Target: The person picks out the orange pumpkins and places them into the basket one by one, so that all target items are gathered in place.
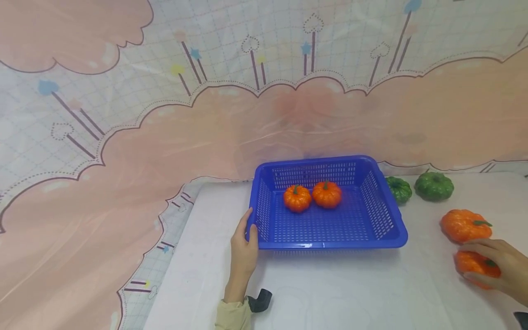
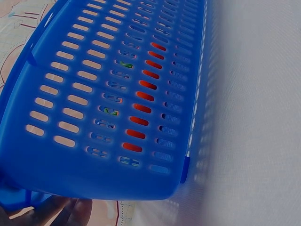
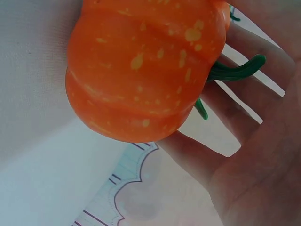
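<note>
A blue plastic basket (image 1: pixel 317 245) with slotted walls holds two small orange pumpkins, one on the left (image 1: pixel 297 198) and one beside it (image 1: pixel 327 195). My left hand (image 1: pixel 244 250) grips its rim at the near left corner; fingers (image 2: pixel 77 212) show below the basket's wall (image 2: pixel 94 176) in the left wrist view. Far to the right, my right hand (image 1: pixel 501 268) holds a speckled orange pumpkin (image 3: pixel 141 70) with a green stem, thumb on the near side and fingers over the far side. Another orange pumpkin (image 1: pixel 465 225) sits just behind that hand.
Two green pumpkins stand right of the basket: one (image 1: pixel 399 190) is partly hidden by its wall, the other (image 1: pixel 434 186) is farther right. The white table (image 1: pixel 330 293) meets a patterned cloth backdrop (image 1: pixel 198 137) behind the basket.
</note>
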`<state>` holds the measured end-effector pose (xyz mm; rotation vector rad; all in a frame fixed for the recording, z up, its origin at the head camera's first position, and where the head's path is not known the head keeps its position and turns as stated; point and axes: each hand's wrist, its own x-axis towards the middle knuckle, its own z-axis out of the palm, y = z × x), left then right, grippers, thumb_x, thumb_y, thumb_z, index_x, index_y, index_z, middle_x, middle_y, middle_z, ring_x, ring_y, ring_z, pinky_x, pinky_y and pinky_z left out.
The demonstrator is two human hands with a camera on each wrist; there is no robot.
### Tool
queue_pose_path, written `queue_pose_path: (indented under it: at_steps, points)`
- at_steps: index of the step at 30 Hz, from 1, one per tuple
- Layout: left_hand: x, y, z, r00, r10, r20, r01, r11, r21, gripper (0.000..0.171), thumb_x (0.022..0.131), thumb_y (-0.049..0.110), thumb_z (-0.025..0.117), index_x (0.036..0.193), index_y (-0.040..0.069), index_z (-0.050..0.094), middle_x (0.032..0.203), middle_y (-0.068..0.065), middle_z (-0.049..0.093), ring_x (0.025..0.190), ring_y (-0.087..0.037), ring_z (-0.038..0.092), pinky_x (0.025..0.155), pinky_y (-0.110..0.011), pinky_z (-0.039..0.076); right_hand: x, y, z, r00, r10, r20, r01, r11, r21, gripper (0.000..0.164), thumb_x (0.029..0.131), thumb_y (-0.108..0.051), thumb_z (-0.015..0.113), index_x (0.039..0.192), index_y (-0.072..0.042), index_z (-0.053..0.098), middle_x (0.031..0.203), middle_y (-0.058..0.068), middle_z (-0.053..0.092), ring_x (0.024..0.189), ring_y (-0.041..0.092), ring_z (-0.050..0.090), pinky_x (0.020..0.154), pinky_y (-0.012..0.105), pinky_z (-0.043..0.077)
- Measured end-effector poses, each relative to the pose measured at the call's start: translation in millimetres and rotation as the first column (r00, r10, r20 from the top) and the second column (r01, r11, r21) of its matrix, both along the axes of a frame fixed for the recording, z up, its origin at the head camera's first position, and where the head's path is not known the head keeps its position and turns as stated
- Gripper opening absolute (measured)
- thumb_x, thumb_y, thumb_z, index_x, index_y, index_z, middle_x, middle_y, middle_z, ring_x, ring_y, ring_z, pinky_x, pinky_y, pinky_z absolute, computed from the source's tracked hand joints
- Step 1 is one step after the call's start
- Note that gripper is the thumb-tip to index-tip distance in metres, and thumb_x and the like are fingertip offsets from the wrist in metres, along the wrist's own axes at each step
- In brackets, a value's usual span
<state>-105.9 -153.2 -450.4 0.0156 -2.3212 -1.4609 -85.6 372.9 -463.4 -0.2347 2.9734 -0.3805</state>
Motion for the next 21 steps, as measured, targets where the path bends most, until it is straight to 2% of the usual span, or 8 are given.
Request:
queue_pose_path:
  at_steps: [12, 21]
  points:
    - [-0.4, 1, 0.3, 1.0, 0.0, 0.0, 0.0, 1.0, 0.01, 0.043, 0.102, 0.006, 0.048, 0.145, 0.007, 0.049, 0.15, -0.014, 0.048, 0.142, -0.03, 0.042, 0.117, -0.046, 0.035, 1.3, -5, 12.3, 0.999, 0.013, -0.035, -0.012, 1.0, 0.026, 0.064, 0.066, -0.024, 0.09, 0.117, 0.004, 0.063, 0.117, 0.033, 0.053, 0.104, 0.05, 0.044, 0.086, 0.073, 0.043]
    - [0.2, 1, 0.5, 1.0, 0.007, 0.006, -0.007, 1.0, 0.007, 0.043, 0.102, 0.007, 0.048, 0.145, 0.007, 0.049, 0.15, -0.014, 0.048, 0.142, -0.03, 0.042, 0.117, -0.046, 0.035, 0.8, -11, 21.0, 0.996, 0.031, -0.088, -0.029, 0.999, 0.014, 0.063, 0.065, -0.022, 0.09, 0.116, 0.004, 0.064, 0.117, 0.032, 0.054, 0.103, 0.049, 0.043, 0.086, 0.074, 0.043]
